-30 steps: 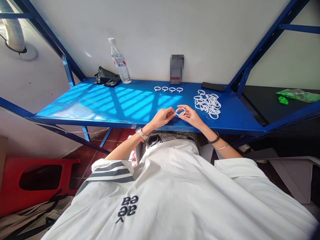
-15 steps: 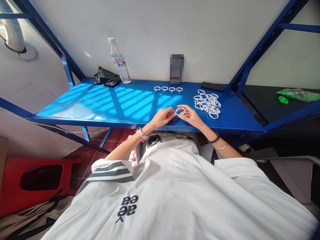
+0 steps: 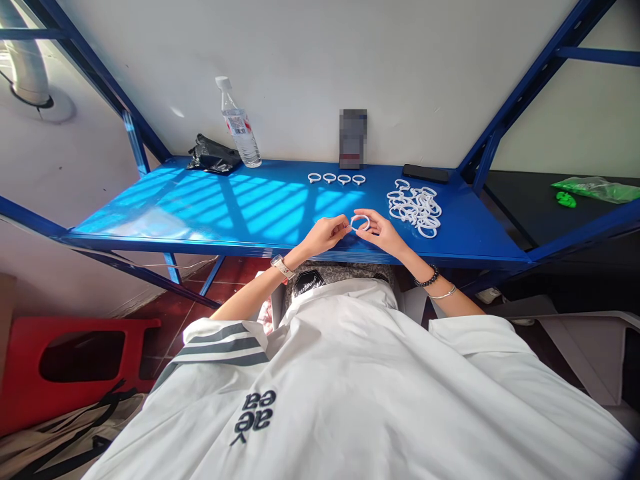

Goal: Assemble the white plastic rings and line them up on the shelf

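Above the front edge of the blue table, a white curtain ring (image 3: pixel 353 221) is held between my two hands. My right hand (image 3: pixel 383 233) grips the ring's right side, with the thumb below and the fingers above. At its left side, my left hand (image 3: pixel 329 233) pinches a small part of it with thumb and fingertips; the fingers hide that part. A tangled pile of white rings (image 3: pixel 417 208) lies just beyond my right hand. Several similar rings (image 3: pixel 344 179) stand apart in a row towards the back, their small eyelets facing me.
Along the back of the blue table (image 3: pixel 280 223) are a black plastic bag (image 3: pixel 214 155), a water bottle (image 3: pixel 244 137), a blurred upright box (image 3: pixel 353 140) and a black phone (image 3: pixel 425 174). Blue frame posts rise at both ends. A red stool (image 3: pixel 135 347) stands at lower left.
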The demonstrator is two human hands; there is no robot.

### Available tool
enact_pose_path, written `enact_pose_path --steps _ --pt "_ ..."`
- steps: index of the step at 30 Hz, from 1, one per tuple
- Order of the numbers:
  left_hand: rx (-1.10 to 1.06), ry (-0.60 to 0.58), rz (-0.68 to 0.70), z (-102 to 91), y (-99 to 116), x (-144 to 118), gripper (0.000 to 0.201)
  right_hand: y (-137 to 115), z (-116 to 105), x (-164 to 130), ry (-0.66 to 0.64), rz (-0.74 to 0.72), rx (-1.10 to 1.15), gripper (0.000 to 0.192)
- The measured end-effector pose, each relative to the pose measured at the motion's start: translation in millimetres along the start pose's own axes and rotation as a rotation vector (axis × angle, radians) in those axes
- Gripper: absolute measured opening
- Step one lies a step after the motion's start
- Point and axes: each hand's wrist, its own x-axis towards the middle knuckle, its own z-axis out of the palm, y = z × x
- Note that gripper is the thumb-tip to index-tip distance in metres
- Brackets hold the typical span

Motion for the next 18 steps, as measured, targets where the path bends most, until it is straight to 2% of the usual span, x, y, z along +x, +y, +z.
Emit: enact_pose_path --steps 18 --pt "-0.019 0.009 -0.021 -1.6 3.5 0.3 0.04 2.1 2.3 -0.1 -0.023 -0.012 -0.025 0.047"
